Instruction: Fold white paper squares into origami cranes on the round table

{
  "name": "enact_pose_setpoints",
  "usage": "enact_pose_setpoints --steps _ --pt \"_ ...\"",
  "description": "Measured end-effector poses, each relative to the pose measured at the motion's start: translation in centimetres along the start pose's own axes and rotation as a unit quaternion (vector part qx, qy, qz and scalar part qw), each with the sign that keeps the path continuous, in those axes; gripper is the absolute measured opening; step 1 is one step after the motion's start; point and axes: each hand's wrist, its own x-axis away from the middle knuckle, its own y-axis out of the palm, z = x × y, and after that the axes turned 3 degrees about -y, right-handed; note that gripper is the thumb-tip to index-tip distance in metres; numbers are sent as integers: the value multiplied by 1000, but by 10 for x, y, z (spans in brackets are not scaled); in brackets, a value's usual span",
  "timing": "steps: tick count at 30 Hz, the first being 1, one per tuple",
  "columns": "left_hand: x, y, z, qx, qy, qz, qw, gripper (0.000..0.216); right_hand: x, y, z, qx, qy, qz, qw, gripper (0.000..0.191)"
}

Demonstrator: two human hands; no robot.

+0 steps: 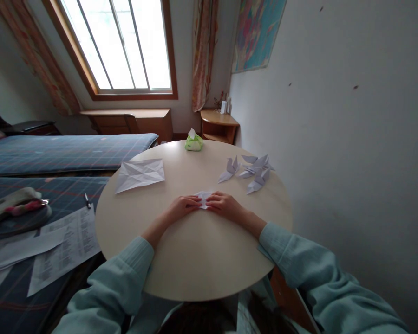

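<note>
Taking the table point(195, 255) as a dial with twelve at its far rim, the person is sitting at six, and both sleeves point(116, 278) are showing pale blue-green. The paper point(204, 202), small, white and folded, is lying near the dial's centre, a little toward twelve. The left hand point(183, 207) is touching its nine o'clock end, and the right hand point(227, 205) is covering its three o'clock end. On each hand the fingers are lying close together, pointing inward and leaving a short strip of paper showing between them. The thumbs are not showing clearly, so I cannot tell whether either hand is pinching the paper or pressing it flat.

A creased white sheet point(141, 174) is lying open at ten o'clock. Toward two, one folded bird point(230, 170) is resting just beside a cluster of similar birds point(259, 170), which are overlapping. Green tissues point(193, 143) are standing at twelve, with one tissue poking up.

Off the table at nine, printed pages point(73, 239) and a pen point(87, 200) are lying on the near bed point(69, 192). Beyond eleven, a window point(118, 46) is glowing white; beyond one, a map point(256, 35) is hanging on the wall point(351, 139).
</note>
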Motion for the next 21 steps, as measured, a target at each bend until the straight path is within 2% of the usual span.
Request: enact_pose_setpoints --steps 3,6,11,15,21 --pt "0 2 1 -38 4 36 999 20 0 -1 -3 29 9 -10 999 26" --pt "0 1 7 -63 -24 66 996 17 -1 -1 -6 28 46 -12 998 24" --pt "-1 0 13 -21 -96 63 993 18 -4 2 -4 -34 146 2 989 12" --pt "-3 1 12 -32 -110 77 990 16 -5 6 0 -56 189 9 980 9" --pt "-1 2 12 -56 -113 80 989 19 -4 11 5 -4 130 39 991 16"
